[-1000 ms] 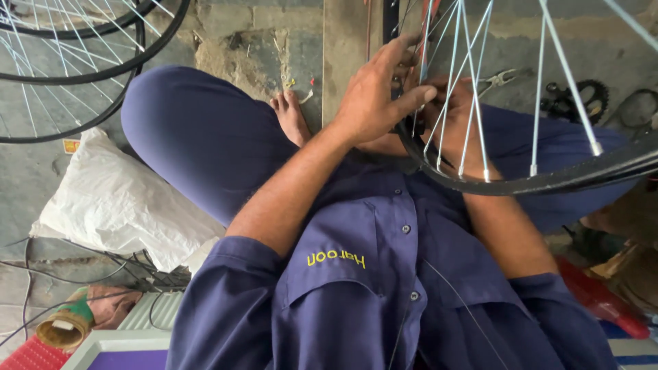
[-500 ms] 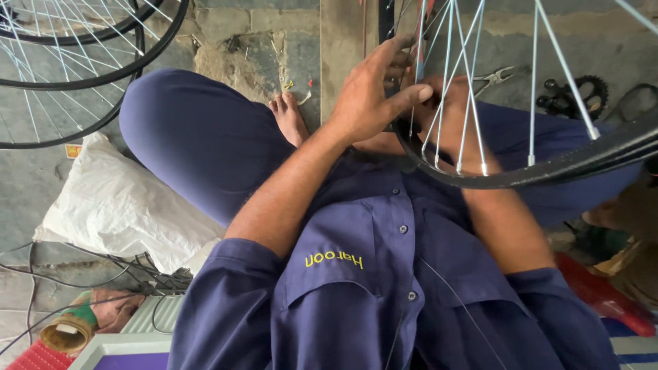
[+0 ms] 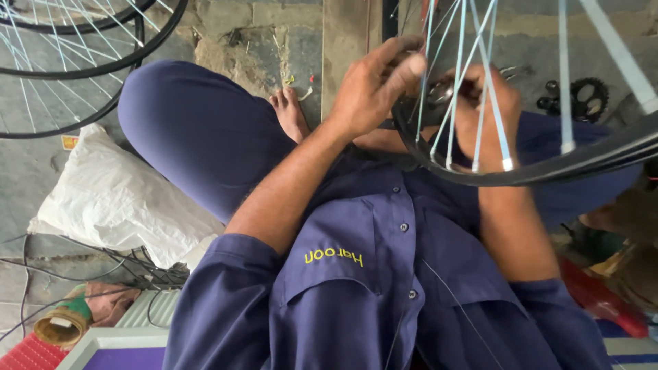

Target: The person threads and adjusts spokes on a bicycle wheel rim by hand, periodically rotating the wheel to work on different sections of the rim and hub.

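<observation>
I sit cross-legged in a dark blue coverall with a bicycle wheel over my lap. Its black rim [image 3: 548,171] curves across the right side, and light spokes [image 3: 456,82] run up to the hub [image 3: 439,92]. My left hand [image 3: 370,89] reaches in from the left, thumb and fingers pinched at a spoke close to the hub. My right hand [image 3: 483,109] sits behind the spokes, closed around the hub area. The spokes partly hide its fingers. My bare foot [image 3: 291,113] shows just left of the hands.
Two more spoked wheels [image 3: 103,68] lie on the stone floor at top left. A white sack [image 3: 116,199] is beside my left knee, with loose cables [image 3: 137,267] and a tape roll [image 3: 58,329] below it. A black sprocket [image 3: 589,92] lies at the far right.
The rim has shifted slightly to the left over my lap. My left fingers have closed tighter at the hub end of the spokes. Both hands stay at the hub.
</observation>
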